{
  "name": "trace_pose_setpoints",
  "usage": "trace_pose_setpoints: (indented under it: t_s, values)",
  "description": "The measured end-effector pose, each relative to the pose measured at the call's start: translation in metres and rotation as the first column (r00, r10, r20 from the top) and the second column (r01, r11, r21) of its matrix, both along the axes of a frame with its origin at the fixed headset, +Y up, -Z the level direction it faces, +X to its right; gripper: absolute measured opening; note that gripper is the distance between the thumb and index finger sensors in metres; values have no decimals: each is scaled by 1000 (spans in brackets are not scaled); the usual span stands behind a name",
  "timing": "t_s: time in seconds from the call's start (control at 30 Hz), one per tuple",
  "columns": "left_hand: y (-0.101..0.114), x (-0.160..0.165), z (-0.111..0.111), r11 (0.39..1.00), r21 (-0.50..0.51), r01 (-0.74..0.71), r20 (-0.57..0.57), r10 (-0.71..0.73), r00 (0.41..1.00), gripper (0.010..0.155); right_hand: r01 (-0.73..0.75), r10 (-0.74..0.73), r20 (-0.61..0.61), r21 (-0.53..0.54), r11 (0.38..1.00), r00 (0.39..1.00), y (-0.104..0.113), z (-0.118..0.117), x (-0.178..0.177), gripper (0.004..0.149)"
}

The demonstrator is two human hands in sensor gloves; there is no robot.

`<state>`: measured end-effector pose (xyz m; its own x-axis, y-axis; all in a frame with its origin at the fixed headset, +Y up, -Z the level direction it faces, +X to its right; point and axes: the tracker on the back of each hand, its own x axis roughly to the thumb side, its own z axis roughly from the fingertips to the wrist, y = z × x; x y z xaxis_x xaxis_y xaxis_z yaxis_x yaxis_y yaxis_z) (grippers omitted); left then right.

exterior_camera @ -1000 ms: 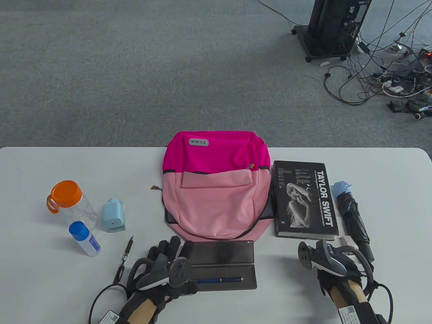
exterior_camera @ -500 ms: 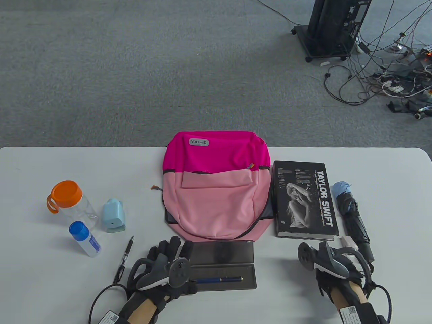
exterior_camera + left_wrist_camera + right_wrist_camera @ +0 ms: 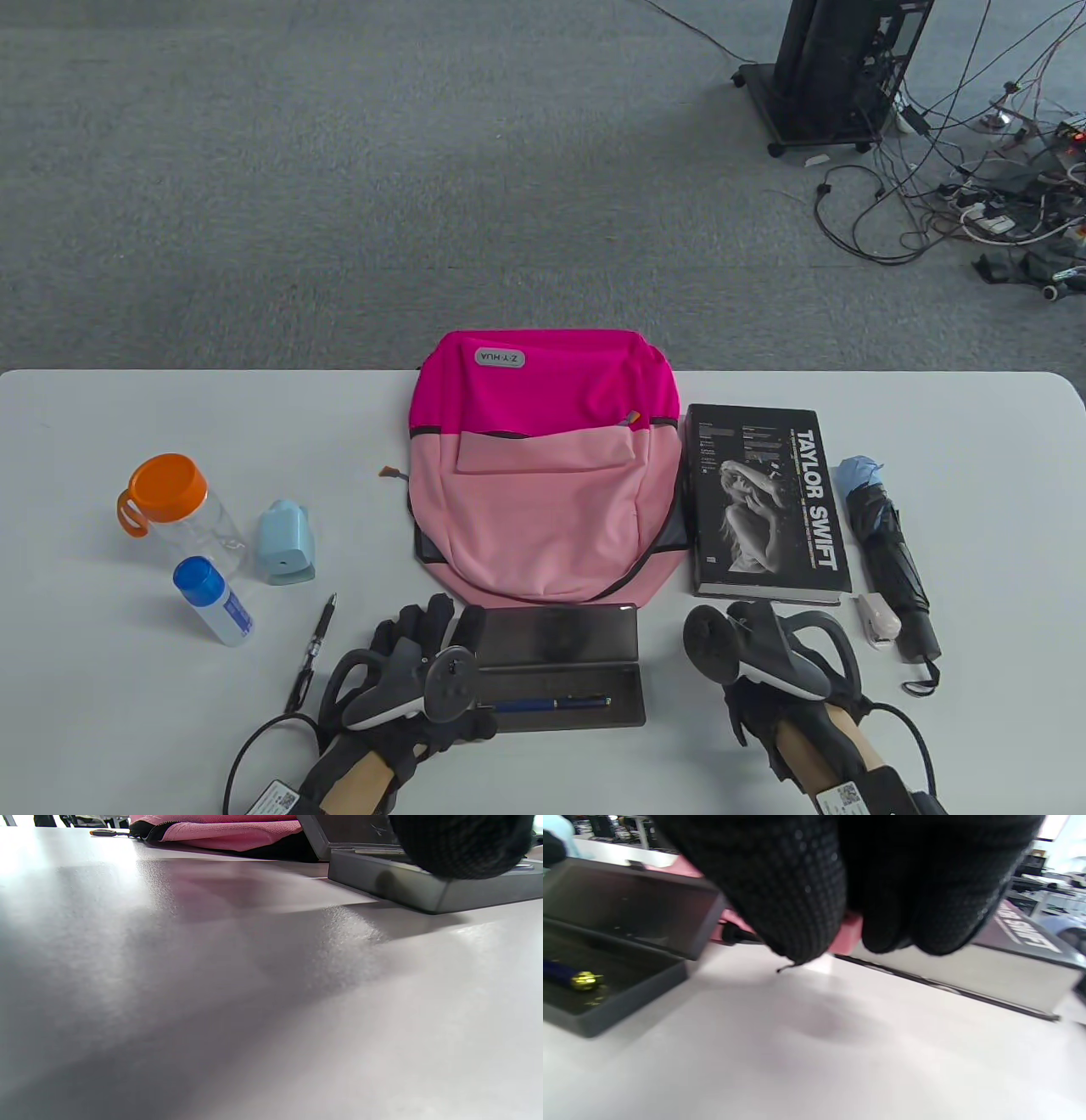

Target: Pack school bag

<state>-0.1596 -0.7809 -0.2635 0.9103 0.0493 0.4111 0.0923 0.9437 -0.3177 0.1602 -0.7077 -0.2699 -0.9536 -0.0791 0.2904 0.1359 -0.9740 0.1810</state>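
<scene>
The pink backpack (image 3: 543, 475) lies flat at the table's middle, its zips closed. In front of it the dark pencil case (image 3: 556, 637) stands open, with a blue pen (image 3: 551, 704) in its tray. My left hand (image 3: 424, 645) rests at the case's left end; in the left wrist view one fingertip (image 3: 458, 844) lies on the tray's rim (image 3: 403, 885). My right hand (image 3: 764, 671) hovers between the case and the Taylor Swift book (image 3: 768, 501). Its fingers (image 3: 797, 891) are curled and hold nothing. The case (image 3: 606, 993) and book (image 3: 1018, 955) flank them.
A folded black umbrella (image 3: 887, 552) and a small white object (image 3: 878, 626) lie right of the book. On the left are a black pen (image 3: 312, 652), a blue-capped glue stick (image 3: 212, 601), a light blue sharpener (image 3: 286, 542) and an orange-lidded bottle (image 3: 174, 509).
My right hand has moved left, away from the umbrella and the small white object, which now lies uncovered on the table. The left hand has not moved.
</scene>
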Motion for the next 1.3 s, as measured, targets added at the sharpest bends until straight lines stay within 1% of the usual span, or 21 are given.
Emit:
trace_pose_setpoints:
  t_s: [0.07, 0.2, 0.3, 0.4, 0.5, 0.53, 0.6, 0.7, 0.8, 0.9, 0.97, 1.17, 1.3]
  values:
    - [0, 0, 0, 1000, 0, 0, 0, 0, 1000, 113, 40, -41, -25, -9, 999, 999, 1, 2, -9, 59]
    - [0, 0, 0, 1000, 0, 0, 1, 0, 1000, 113, 91, -92, -116, -13, 996, 989, 2, 7, -29, 60]
    - [0, 0, 0, 1000, -1, 0, 1, 0, 1000, 113, 104, -97, -171, 33, 994, 981, 1, 10, -44, 60]
    - [0, 0, 0, 1000, -3, -5, 1, 5, 1000, 113, 131, -119, -225, 38, 991, 967, -3, 13, -58, 60]
    - [0, 0, 0, 1000, -7, -8, 0, 8, 1000, 113, 132, -108, -259, 77, 988, 960, -8, 14, -67, 60]
    - [0, 0, 0, 1000, -8, -10, -1, 10, 1000, 113, 114, -90, -264, 78, 990, 960, -11, 14, -71, 60]
    - [0, 0, 0, 1000, -6, -8, 0, 8, 1000, 113, 80, -68, -262, 34, 996, 963, -17, 13, -76, 60]
    - [0, 0, 0, 1000, -7, -10, 1, 10, 1000, 113, 89, -78, -275, 28, 996, 958, -26, 13, -80, 58]
    - [-1, -1, 0, 1000, -10, -16, 1, 16, 1000, 113, 50, -36, -281, 44, 998, 959, -31, 14, -83, 58]
    - [-1, -1, -1, 1000, -9, -15, 2, 15, 1000, 113, 62, -56, -283, 11, 998, 958, -36, 13, -82, 58]
    - [-1, -1, -1, 1000, -8, -15, 3, 15, 1000, 113, 57, -51, -285, 11, 998, 957, -39, 13, -82, 58]
    - [-1, -1, -1, 1000, -3, -17, 6, 17, 1000, 113, 72, -60, -282, 33, 997, 958, -36, 15, -81, 61]
    - [-1, -1, -1, 1000, -2, -14, 5, 14, 1000, 113, 115, -96, -254, 64, 991, 963, -22, 13, -77, 60]
